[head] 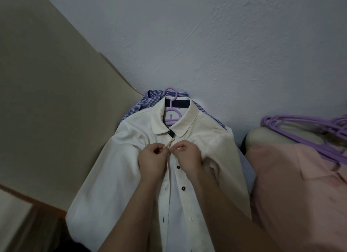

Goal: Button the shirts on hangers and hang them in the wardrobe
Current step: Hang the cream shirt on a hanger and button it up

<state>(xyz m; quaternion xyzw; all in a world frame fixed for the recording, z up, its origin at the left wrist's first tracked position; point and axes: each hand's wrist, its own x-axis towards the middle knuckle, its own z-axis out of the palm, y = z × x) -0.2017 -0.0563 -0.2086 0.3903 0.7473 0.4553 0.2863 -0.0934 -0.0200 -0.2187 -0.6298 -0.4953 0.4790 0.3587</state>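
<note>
A cream white shirt (116, 176) hangs on a purple hanger (171, 113) against the wall, its collar at the top. My left hand (152, 161) pinches the left edge of the placket just below the collar. My right hand (187, 158) pinches the right edge at the same height, the two hands almost touching. Dark buttons (178, 167) run down the open front below my hands. Behind the white shirt hang a blue checked shirt (142, 105) and a striped one.
A pink shirt (293, 191) lies on a surface at the right, with several loose purple hangers (308, 128) piled above it. A beige panel (47, 101) stands at the left. The white wall (206, 45) fills the background.
</note>
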